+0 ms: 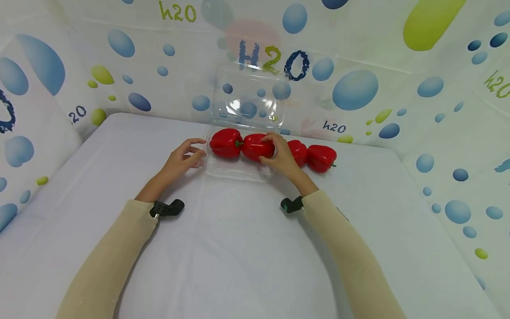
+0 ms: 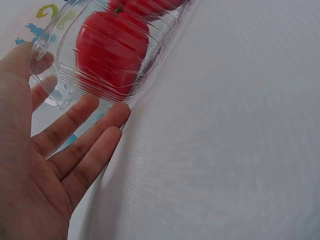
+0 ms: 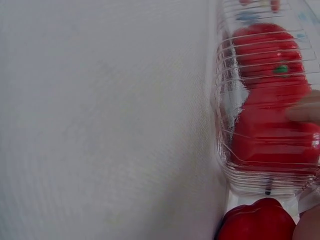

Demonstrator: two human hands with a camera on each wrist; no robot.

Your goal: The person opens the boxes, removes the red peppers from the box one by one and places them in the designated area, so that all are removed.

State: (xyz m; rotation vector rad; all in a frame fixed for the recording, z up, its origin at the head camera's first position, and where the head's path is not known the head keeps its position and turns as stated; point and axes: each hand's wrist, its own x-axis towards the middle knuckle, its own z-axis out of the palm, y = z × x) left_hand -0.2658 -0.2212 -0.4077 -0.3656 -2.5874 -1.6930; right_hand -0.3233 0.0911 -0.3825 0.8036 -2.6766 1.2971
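Note:
An open clear plastic clamshell container (image 1: 239,172) lies on the table with its lid (image 1: 249,95) standing up behind it. Two red bell peppers sit inside, a left one (image 1: 225,143) and a right one (image 1: 255,147), with a green stem between them. My right hand (image 1: 282,155) grips the right pepper between thumb and fingers; the right wrist view shows that pepper (image 3: 270,135) through the ribbed wall. At the container's left end is my left hand (image 1: 181,160), its fingers loosely extended. In the left wrist view the fingertips (image 2: 120,111) lie along the clear end wall.
Two more red bell peppers, one (image 1: 298,153) partly behind my right hand and another (image 1: 322,158) beside it, lie right of the container. A white cloth (image 1: 239,248) covers the table. Behind stands a white backdrop (image 1: 159,88) printed with blue and green spots.

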